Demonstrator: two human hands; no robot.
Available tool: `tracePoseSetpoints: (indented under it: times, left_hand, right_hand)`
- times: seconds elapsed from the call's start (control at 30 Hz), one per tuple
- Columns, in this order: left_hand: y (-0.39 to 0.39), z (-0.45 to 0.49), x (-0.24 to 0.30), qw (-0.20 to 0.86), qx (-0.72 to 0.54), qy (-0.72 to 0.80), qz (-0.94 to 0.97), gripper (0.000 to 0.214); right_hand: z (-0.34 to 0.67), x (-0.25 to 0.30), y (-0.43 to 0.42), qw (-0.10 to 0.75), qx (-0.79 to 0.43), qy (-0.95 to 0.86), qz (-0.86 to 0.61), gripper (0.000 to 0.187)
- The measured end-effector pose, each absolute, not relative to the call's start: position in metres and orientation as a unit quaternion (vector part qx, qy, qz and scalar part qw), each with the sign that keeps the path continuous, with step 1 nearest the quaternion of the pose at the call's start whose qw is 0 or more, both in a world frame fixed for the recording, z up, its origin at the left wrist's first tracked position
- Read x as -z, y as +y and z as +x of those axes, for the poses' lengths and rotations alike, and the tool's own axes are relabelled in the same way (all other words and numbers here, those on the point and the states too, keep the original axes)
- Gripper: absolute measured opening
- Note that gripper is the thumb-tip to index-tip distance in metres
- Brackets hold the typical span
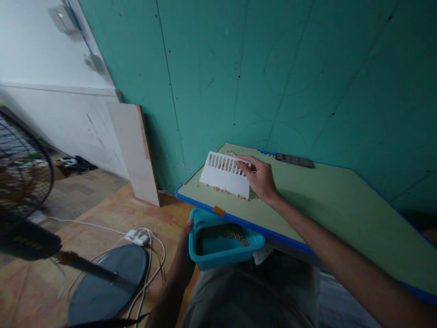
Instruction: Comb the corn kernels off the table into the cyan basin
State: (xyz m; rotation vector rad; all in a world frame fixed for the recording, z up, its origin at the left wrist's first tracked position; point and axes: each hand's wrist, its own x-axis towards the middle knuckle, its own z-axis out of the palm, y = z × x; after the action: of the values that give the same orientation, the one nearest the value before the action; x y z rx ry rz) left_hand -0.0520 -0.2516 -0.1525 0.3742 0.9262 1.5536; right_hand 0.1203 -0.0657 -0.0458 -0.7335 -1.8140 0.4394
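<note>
My right hand (260, 176) grips the right end of a white slotted plastic scraper (225, 178), which stands tilted on the green tabletop (317, 196). Small tan beans (221, 189) lie along the scraper's lower edge, and more show through its slots and behind it. Below the table's front edge, my left hand (187, 239) holds a turquoise plastic basin (225, 259) by its left side; most of its fingers are hidden. Inside the basin, more beans (239, 234) are gathered toward the right.
A dark phone (294, 160) lies at the table's back edge against the green wall (218, 82). On the left stand a fan (27, 182) with a round base (112, 278), a power strip (137, 237) with loose cables, and a leaning white board (133, 150).
</note>
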Motion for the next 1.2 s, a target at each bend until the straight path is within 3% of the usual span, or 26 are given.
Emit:
tracePoseSetpoints:
  times: [0.27,0.6,1.2]
  left_hand:
    - [-0.248,-0.064,0.154,0.567,-0.700,0.411,0.141,0.044]
    - [-0.254,-0.057,0.135,0.587,-0.686,0.398,0.161,0.059]
    - [-0.251,-0.061,0.142,0.556,-0.694,0.427,0.162,0.053]
  right_hand:
    - [0.120,0.053,-0.058,0.536,-0.225,-0.746,-0.324,0.032]
    - [0.121,0.057,-0.063,0.521,-0.254,-0.751,-0.316,0.032]
    - [0.119,0.053,-0.082,0.479,-0.369,-0.744,-0.283,0.029]
